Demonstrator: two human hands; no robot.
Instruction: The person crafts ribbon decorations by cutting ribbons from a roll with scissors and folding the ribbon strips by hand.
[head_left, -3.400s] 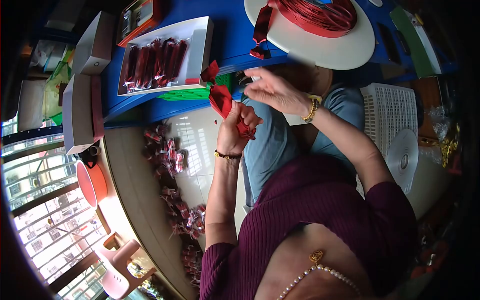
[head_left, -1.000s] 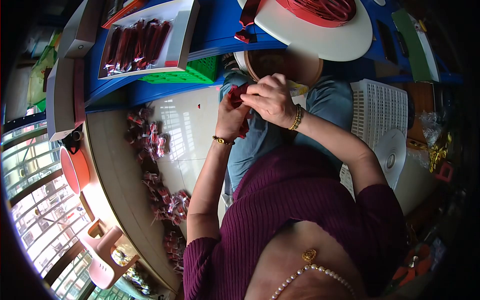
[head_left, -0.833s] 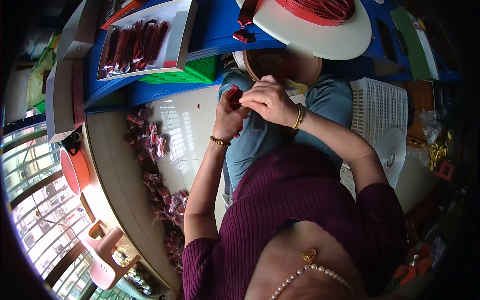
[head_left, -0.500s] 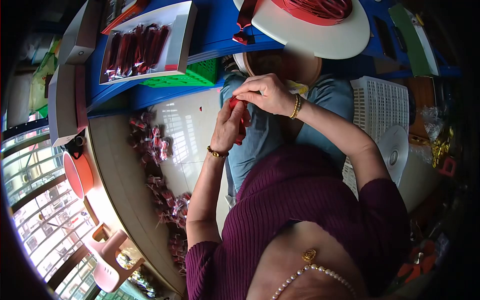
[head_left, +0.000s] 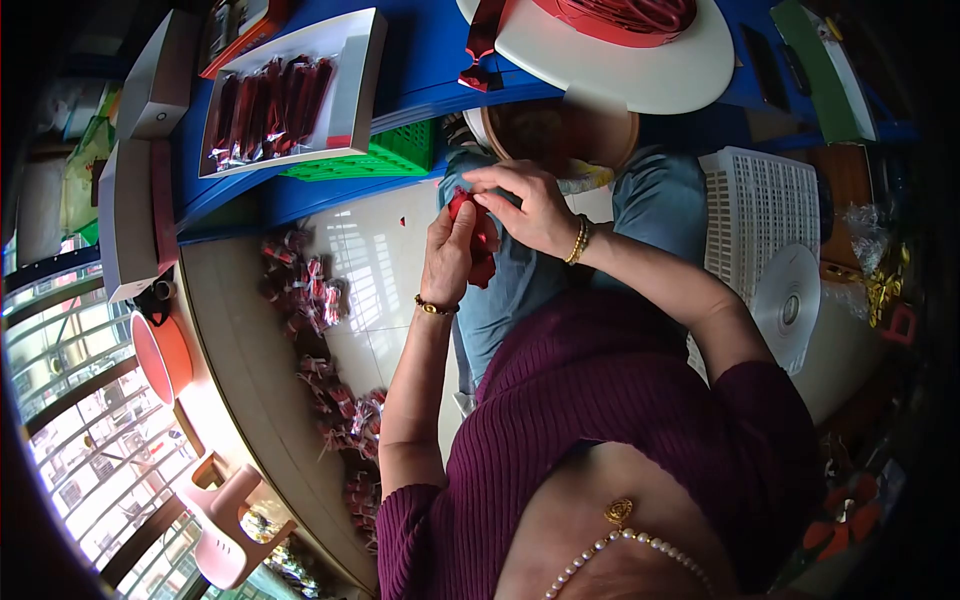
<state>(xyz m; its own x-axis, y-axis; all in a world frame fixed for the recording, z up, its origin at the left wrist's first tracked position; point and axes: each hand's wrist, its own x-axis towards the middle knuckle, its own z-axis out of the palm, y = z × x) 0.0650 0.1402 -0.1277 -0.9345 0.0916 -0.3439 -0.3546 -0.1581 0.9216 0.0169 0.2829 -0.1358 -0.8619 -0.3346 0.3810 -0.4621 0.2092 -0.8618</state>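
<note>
My left hand [head_left: 449,258] is closed around a folded red ribbon [head_left: 483,262], with its thumb lying along the ribbon's upper part. The ribbon's lower end hangs out beside the palm. At the ribbon's top, my right hand [head_left: 535,212] has its thumb and forefinger apart, the tips close to the ribbon; whether they touch it cannot be told. On the blue table a flat red ribbon piece [head_left: 480,45] reaches the front edge, left of a red ribbon coil [head_left: 640,22] on a white round board [head_left: 620,72].
A white box [head_left: 355,85] of wrapped dark red pieces stands on the blue table [head_left: 420,75], above a green basket [head_left: 400,150]. A round container [head_left: 627,140] is by the knees. Red bundles [head_left: 325,295] lie on the floor; a white crate [head_left: 765,205] stands at the right.
Since the oldest frame, my right hand has come to the ribbon, and the ribbon is more compact in my left hand. Most recently, the right thumb and forefinger have parted at its top.
</note>
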